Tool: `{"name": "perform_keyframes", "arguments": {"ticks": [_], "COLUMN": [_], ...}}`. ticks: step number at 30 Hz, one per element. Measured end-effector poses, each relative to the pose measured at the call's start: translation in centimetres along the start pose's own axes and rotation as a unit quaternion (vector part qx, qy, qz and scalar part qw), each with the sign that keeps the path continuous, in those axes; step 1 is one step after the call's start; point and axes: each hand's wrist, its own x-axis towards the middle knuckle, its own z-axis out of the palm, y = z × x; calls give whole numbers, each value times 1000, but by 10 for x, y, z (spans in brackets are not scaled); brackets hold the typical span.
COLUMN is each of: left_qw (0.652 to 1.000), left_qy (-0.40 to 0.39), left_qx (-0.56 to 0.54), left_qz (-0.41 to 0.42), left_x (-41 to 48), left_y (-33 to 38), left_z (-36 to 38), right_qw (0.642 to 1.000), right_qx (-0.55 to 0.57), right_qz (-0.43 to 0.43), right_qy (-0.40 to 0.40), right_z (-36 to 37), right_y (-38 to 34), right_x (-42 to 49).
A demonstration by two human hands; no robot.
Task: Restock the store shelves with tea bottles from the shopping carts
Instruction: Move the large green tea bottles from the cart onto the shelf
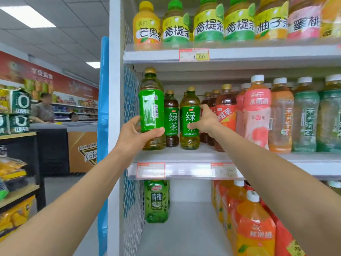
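My left hand (137, 133) grips a green tea bottle (151, 109) with a gold cap, its barcode side toward me, at the left end of the middle shelf (184, 157). Whether its base touches the shelf I cannot tell. My right hand (206, 121) holds a second green tea bottle (190, 121) that stands upright on the same shelf, thumb across its label. Between the two stands a darker bottle (171, 119) with the same green label, further back.
Red-labelled tea bottles (225, 111) and pink, orange and pale green drinks fill the shelf to the right. The top shelf (258, 52) holds fruit teas. Below, a green plum tea bottle (156, 200) and large orange bottles (252, 228) flank bare shelf. A person stands far left.
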Motion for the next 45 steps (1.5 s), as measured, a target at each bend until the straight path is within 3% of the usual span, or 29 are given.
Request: {"name": "perform_keyframes", "arguments": {"ticks": [5, 8, 9, 11, 13, 16, 20, 23, 26, 28, 30, 32, 36, 45], "left_qw": [1000, 1000, 1000, 1000, 999, 997, 983, 938, 872, 841, 824, 813, 802, 790], "left_qy": [0, -15, -20, -21, -24, -61, -29, -44, -63, -61, -59, -53, -43, -35], "left_qx": [14, 10, 5, 3, 4, 10, 180, 326, 448, 487, 503, 514, 531, 546], "left_qz": [-11, -1, 0, -4, -25, -35, 35, 109, 185, 226, 252, 267, 270, 276], "left_x": [6, 9, 11, 16, 19, 21, 12, -7, -21, -24, -26, -26, -26, -27], "left_y": [-7, -12, -14, -18, -21, -21, -28, -46, -66, -75, -81, -85, -88, -88], "left_z": [6, 11, 13, 16, 17, 16, 10, 3, -5, -9, -12, -14, -12, -12], "right_qw": [998, 977, 972, 957, 938, 932, 963, 985, 992, 994, 978, 960, 970, 991], "right_qx": [-36, 20, 89, 228, 253, 254, 213, 130, 29, 31, 110, 126, 107, -70], "right_qz": [14, -137, -174, -171, -141, -149, -122, -104, -119, -99, -48, -28, -18, -44], "right_qy": [56, 161, 133, -52, -193, -212, -108, -35, 14, -31, -170, -247, -218, -104], "right_z": [8, 7, 5, 4, 3, 4, 25, 46, 57, 52, 40, 29, 36, 94], "right_y": [0, -11, -17, -33, -44, -52, -50, -44, -45, -50, -50, -46, -39, -61], "right_x": [-2, -15, -22, -35, -42, -43, -33, -25, -22, -23, -23, -25, -26, -31]}}
